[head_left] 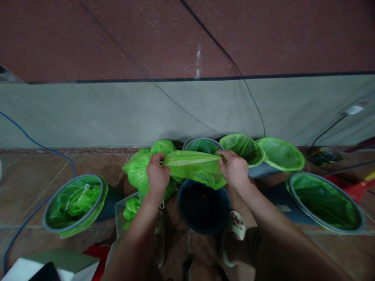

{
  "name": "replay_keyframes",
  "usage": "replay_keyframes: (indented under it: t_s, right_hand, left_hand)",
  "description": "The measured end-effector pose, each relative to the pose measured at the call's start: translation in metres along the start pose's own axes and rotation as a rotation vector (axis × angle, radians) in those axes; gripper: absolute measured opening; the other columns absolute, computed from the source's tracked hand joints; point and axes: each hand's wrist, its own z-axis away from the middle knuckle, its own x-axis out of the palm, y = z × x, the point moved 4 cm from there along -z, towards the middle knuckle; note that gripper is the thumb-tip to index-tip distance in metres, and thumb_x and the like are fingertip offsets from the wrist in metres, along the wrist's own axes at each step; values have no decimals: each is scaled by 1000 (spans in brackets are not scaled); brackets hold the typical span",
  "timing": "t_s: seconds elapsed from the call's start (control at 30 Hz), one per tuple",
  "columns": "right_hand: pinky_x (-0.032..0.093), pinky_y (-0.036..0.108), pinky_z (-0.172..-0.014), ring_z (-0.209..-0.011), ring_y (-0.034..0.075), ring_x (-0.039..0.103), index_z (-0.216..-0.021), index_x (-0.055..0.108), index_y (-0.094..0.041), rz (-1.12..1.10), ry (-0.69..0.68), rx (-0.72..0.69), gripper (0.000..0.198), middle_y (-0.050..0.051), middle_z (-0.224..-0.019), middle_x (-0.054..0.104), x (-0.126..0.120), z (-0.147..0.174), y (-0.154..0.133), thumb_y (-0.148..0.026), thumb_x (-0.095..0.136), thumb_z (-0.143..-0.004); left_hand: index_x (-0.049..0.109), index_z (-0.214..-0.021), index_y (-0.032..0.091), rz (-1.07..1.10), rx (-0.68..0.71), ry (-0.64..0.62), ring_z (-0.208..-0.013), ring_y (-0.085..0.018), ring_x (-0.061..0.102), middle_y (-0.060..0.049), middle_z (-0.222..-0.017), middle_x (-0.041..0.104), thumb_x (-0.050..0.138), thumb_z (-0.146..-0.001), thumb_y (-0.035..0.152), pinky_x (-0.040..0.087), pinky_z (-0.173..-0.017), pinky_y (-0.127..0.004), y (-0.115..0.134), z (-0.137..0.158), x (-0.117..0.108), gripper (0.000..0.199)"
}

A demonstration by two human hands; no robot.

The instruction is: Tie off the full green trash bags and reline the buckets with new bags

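Observation:
Between my two hands a green plastic bag (193, 162) is stretched sideways, its top edge pulled taut. My left hand (158, 173) grips one end, fingers closed on the plastic. The other end is pinched in my right hand (234, 167). Below the bag stands a dark trash bin (204, 210), with no liner visible on its rim. Filled green bags (136, 169) sit just beyond my left hand. Behind the stretched bag is another bin (202, 145) with green plastic inside, partly covered by it.
Green-lined bins stand along the wall (240, 146) (281, 153), at right (328, 201) and at left (76, 203). A pale container (118, 218) holds crumpled green bags. A blue cable (32, 140) crosses the left floor. My slippers (237, 225) flank the dark bin.

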Motion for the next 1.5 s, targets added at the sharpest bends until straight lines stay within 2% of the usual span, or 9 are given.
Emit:
replay_keyframes:
  t_s: [0.13,0.27,0.47,0.67,0.87,1.0,1.17,1.27,1.5]
  right_hand:
    - [55,39,-78,-99,28,65,-136,52,-20,57,-55,-94,58,13,-132,57,6,13,-20,-28,63,-79]
    - [56,36,-80,-108,27,62,-141,46,-24,25,-76,-251,62,12,-141,48,17,33,-52,-33,63,-82]
    - [52,31,-86,-102,22,64,-129,59,-25,-40,-59,-280,38,9,-118,65,21,33,-62,-32,50,-93]
    - [51,28,-79,-85,21,68,-139,52,-26,-47,-104,-250,50,7,-98,74,19,27,-57,-37,54,-90]
    - [52,28,-77,-86,18,70,-126,64,-31,-145,-228,-299,38,2,-107,74,28,31,-58,-28,46,-92]
    - [51,28,-81,-83,18,70,-114,69,-27,-367,-102,-155,32,2,-106,74,15,20,-46,-26,47,-91]
    - [52,28,-78,-81,18,67,-107,70,-23,-528,120,52,29,3,-90,73,-9,1,-22,-33,48,-91]
    - [51,30,-84,-93,20,66,-105,70,-21,-584,215,63,30,5,-99,73,-17,-4,-12,-36,48,-91]
    - [52,33,-86,-95,21,67,-99,71,-20,-634,252,19,28,5,-100,73,-18,-5,2,-39,53,-89]
  left_hand:
    - [63,-98,17,36,25,-65,-89,-22,64,-6,-95,67,49,-67,5,51,-85,-35,5,6,9,36]
    - [62,-99,17,52,109,-117,-92,-22,64,-7,-98,67,52,-72,7,51,-87,-35,19,19,22,31]
    - [62,-101,18,-16,190,-248,-88,-21,64,-8,-96,65,53,-86,19,51,-83,-33,40,42,38,18]
    - [61,-111,19,-91,219,-334,-97,-21,65,-9,-105,65,51,-88,17,50,-87,-31,42,45,42,25]
    - [63,-111,18,-122,294,-418,-93,-21,65,-9,-104,65,49,-88,14,52,-86,-32,45,49,48,27]
    - [64,-111,19,-74,294,-398,-97,-20,64,-9,-107,66,48,-85,9,50,-91,-31,41,46,47,32]
    - [65,-111,19,-76,220,-265,-100,-21,64,-9,-110,66,47,-79,4,49,-94,-33,25,24,32,39]
    - [66,-110,18,-113,176,-203,-98,-23,64,-10,-108,67,50,-77,5,50,-92,-34,18,14,23,38]
    - [69,-107,20,-159,167,-129,-98,-23,63,-8,-108,69,51,-79,11,49,-88,-34,12,6,13,34]
